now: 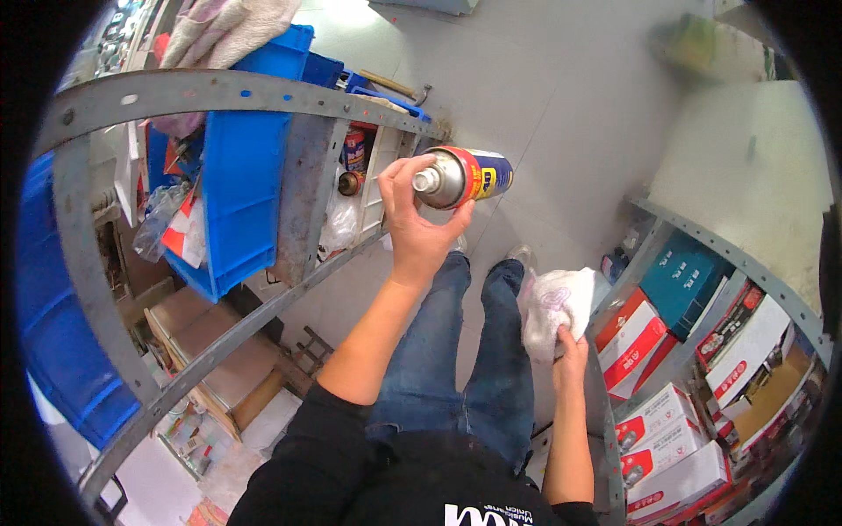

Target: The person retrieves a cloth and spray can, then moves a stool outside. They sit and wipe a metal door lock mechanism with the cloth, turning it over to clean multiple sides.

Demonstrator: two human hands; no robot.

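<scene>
My left hand (pixel 421 230) grips a WD-40 aerosol can (pixel 483 174) by its shoulder. The can is tipped nearly on its side, its pale nozzle towards me and its blue and yellow body pointing away. It is held above the grey floor, just right of the metal shelf rack. Lower and to the right, my right hand (pixel 571 348) is closed on a white cloth (pixel 559 302) with a faint purple print. The cloth hangs bunched up in front of my right leg, apart from the can.
On the left, a perforated steel rack (pixel 197 89) holds blue plastic bins (pixel 243 197) and another spray can (pixel 354 148). A hammer (pixel 421 95) lies on its far end. To the right, a second rack (pixel 743 256) carries red and white cartons (pixel 664 421). Grey floor (pixel 487 79) runs between them.
</scene>
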